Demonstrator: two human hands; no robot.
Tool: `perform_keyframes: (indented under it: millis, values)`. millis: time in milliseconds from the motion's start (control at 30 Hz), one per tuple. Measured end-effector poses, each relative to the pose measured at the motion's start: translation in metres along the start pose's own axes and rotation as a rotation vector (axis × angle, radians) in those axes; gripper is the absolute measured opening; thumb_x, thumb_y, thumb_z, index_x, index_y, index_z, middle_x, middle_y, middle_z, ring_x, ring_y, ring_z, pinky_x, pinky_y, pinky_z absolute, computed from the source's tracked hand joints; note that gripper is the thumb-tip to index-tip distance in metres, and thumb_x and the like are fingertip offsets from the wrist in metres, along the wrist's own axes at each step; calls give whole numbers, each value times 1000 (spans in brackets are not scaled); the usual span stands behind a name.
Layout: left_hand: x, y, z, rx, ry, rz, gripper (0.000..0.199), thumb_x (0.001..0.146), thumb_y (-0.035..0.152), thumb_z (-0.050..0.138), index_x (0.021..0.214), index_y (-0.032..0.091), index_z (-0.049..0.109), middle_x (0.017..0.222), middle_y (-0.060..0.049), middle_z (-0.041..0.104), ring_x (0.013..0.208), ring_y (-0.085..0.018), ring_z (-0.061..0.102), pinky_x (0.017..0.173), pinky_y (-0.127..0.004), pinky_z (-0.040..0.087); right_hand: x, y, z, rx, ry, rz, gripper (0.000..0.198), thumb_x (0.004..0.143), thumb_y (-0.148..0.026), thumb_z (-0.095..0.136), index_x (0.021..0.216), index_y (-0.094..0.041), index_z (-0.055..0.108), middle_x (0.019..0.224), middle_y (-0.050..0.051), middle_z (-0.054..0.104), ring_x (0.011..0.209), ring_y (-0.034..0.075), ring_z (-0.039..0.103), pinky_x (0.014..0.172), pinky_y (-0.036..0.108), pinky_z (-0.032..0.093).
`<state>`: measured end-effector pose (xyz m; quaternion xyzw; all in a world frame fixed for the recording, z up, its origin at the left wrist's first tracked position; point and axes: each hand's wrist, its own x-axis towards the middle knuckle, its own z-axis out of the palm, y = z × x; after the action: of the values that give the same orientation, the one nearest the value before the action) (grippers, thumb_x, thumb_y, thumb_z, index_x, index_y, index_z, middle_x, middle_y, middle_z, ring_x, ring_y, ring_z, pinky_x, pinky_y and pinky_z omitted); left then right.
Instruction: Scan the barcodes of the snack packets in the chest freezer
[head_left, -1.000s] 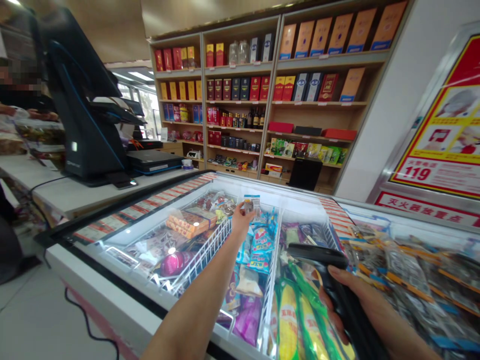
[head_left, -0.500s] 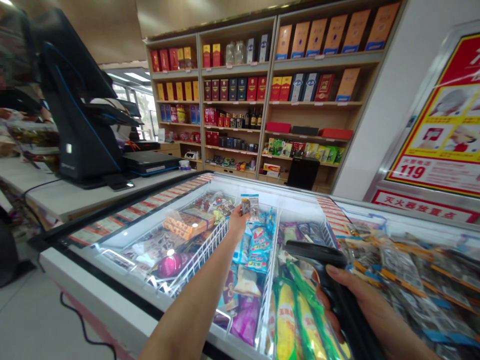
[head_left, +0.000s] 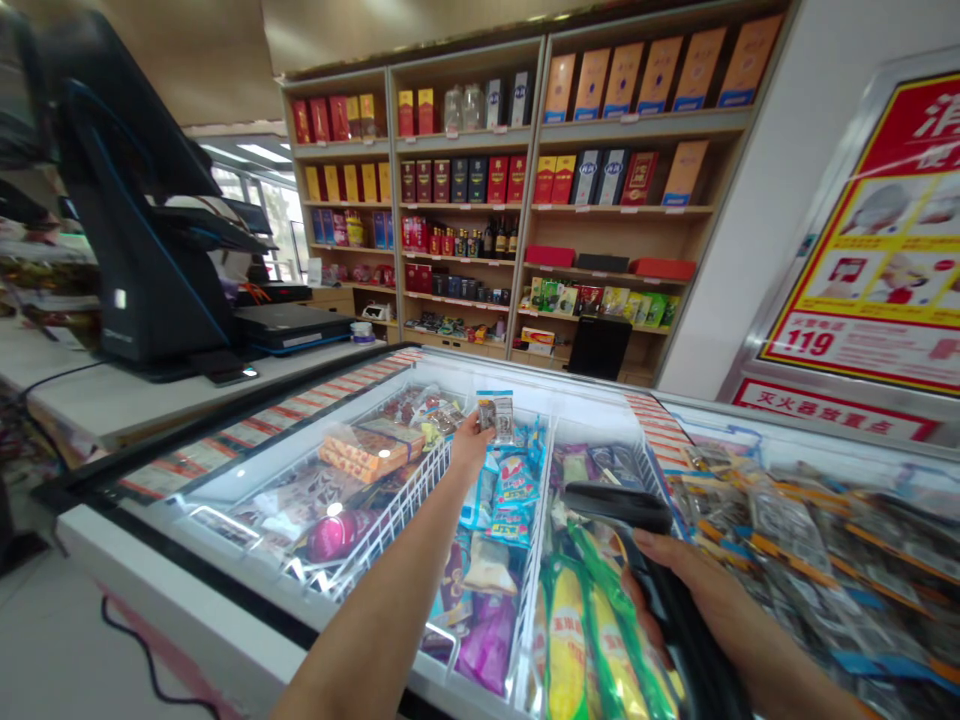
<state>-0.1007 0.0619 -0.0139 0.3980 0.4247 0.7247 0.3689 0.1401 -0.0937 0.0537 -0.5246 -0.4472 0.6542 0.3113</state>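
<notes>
My left hand [head_left: 471, 440] reaches into the chest freezer and pinches a small packet [head_left: 496, 416] with a blue top edge and a grey-white face, held upright. Below it lie blue packets [head_left: 514, 490] in a white wire basket [head_left: 534, 590]. My right hand [head_left: 675, 580] is wrapped round the handle of a black barcode scanner [head_left: 619, 505], its head pointing left towards the packet. Under the scanner are packs of corn [head_left: 568, 630] in green and yellow wrapping. The fingertips of my right hand are partly hidden behind the scanner handle.
The freezer's white front edge [head_left: 172, 600] runs across the lower left. A counter [head_left: 82, 400] with a black checkout terminal [head_left: 150, 230] stands at left. Shelves [head_left: 465, 205] of boxes and bottles line the back. Many grey packets [head_left: 810, 560] fill the right freezer section.
The view has shifted slightly, so the scene sits a little further left. My left hand still holds the packet and my right hand still holds the scanner.
</notes>
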Motion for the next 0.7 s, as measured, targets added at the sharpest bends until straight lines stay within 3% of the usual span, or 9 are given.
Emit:
perform_keyframes:
  millis: [300, 567, 700]
  values:
    - [1, -1, 0, 17, -8, 5, 37, 51, 13, 55, 87, 17, 61, 69, 1, 63, 65, -13, 54, 63, -23, 39, -7, -5, 4, 100, 16, -12, 28, 69, -43, 54, 73, -16, 52, 49, -3, 53, 34, 7, 46, 33, 18, 38]
    - [-2, 2, 2, -61, -24, -32, 37, 50, 13, 56, 86, 17, 61, 75, 0, 65, 68, -14, 57, 67, -26, 42, -7, -3, 2, -21, 18, -54, 35, 71, -48, 51, 61, -14, 53, 40, -2, 50, 33, 7, 44, 35, 18, 37]
    - [-2, 3, 2, -68, -13, -20, 37, 49, 13, 57, 86, 16, 61, 76, -1, 65, 70, -15, 58, 69, -27, 42, -8, -5, 4, 3, 23, -80, 32, 71, -45, 51, 65, -14, 54, 45, -1, 53, 35, 7, 44, 35, 18, 37]
